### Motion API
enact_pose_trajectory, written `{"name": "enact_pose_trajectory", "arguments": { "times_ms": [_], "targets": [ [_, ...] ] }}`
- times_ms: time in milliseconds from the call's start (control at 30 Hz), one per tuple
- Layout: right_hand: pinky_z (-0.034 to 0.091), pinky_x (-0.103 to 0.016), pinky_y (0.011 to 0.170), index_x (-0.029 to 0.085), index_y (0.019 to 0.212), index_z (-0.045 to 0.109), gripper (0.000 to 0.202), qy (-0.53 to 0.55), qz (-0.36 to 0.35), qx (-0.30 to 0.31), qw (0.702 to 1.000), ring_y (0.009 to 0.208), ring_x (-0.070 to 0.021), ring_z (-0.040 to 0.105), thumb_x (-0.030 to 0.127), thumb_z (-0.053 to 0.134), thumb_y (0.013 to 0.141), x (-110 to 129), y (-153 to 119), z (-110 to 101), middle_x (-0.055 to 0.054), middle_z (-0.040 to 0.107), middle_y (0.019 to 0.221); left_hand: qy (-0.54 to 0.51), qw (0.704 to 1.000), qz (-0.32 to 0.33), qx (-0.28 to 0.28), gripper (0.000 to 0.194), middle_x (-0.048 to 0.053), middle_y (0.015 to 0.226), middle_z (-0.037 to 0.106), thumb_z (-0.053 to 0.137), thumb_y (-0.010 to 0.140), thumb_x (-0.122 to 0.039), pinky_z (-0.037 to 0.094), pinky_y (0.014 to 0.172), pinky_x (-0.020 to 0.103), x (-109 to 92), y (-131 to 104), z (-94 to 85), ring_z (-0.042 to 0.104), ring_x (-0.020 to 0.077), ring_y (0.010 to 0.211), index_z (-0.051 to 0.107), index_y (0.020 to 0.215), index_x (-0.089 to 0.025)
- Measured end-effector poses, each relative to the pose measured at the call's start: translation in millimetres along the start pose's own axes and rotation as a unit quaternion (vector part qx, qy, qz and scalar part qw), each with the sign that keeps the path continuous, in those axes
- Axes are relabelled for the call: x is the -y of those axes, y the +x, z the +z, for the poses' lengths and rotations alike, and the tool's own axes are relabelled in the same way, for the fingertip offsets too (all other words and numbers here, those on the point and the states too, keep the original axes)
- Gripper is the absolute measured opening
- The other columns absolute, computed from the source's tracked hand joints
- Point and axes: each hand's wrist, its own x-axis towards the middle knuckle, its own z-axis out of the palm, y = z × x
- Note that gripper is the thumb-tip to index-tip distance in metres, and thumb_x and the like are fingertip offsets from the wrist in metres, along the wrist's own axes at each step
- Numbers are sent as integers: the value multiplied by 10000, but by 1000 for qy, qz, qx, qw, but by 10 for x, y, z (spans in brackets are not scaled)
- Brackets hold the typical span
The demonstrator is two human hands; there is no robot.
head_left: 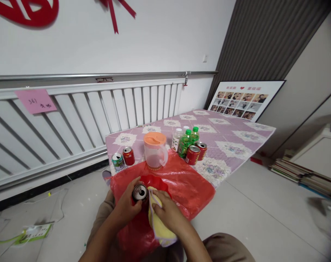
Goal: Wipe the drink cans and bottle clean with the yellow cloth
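My left hand (126, 204) is wrapped round a dark can (140, 191), its opened top facing up. Beside it, my right hand (165, 209) grips a yellow cloth (159, 228) with a pale purple edge, close to the can's side. Both hands are over a red plastic sheet (192, 182) at the table's near edge. Just behind them a red scalloped dish (154, 182) is partly hidden by the hands. A clear jug (154, 154) with an orange lid stands behind the dish.
Left of the jug stand a red can (128, 155) and a green can (118, 161). To its right are green-capped bottles (185, 143), a white-capped bottle (176, 140) and two red cans (192, 155). A radiator (94, 116) runs behind the patterned tablecloth (236, 145).
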Motion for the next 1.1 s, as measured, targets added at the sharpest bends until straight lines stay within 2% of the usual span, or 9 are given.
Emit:
{"name": "enact_pose_trajectory", "arguments": {
  "times_ms": [167,333,433,667,767,900,1100],
  "targets": [
    [323,-371,1131,184,1362,518,513,18,-26,-30,999,1317,-204,456,211,506,850,103,33,-48,-108,515,1393,-3,1000,1,-12,716,114,1317,564,530,661,-92,386,1114,448,17,12,11,525,249,1265,399,1358,-191],
    [325,-392,1132,169,1384,488,532,23,1,-34,999,1326,-215,450,232,499,856,186,22,-45,-121,501,1406,-4,1000,-10,-5,712,110,1326,558,541,678,-93,367,1125,456,41,10,17,527,243,1258,390,1366,-198],
    [324,-401,1134,145,1384,486,536,20,17,-30,999,1330,-228,449,238,500,857,168,-72,6,-141,498,1409,2,1000,-11,-11,704,103,1326,555,546,687,-98,368,1124,453,47,4,21,525,240,1257,392,1365,-204],
    [310,-428,1145,182,1404,466,535,7,19,-35,999,1369,-236,398,234,488,873,98,-419,182,-131,448,1455,16,1000,1,-21,699,113,1316,553,571,685,-127,367,1117,478,61,22,37,527,257,1244,395,1358,-195],
    [314,-421,1145,175,1399,472,527,9,17,-33,999,1372,-235,395,233,481,875,126,-487,203,-138,434,1461,18,999,6,-28,696,122,1309,555,576,683,-139,377,1107,487,63,28,46,536,263,1229,396,1354,-184],
    [294,-432,1155,176,1397,477,520,15,16,-35,999,1381,-232,380,235,471,880,144,-428,158,-133,432,1463,22,999,8,-29,685,128,1324,544,566,688,-143,372,1110,490,68,27,53,528,262,1237,395,1351,-180],
    [321,-413,1140,175,1364,511,503,31,-4,-67,997,1342,-222,432,249,496,867,144,-144,49,-128,488,1421,22,999,7,-36,670,111,1293,568,564,674,-137,381,1105,471,56,21,62,536,256,1225,429,1329,-189]
  ]
}}
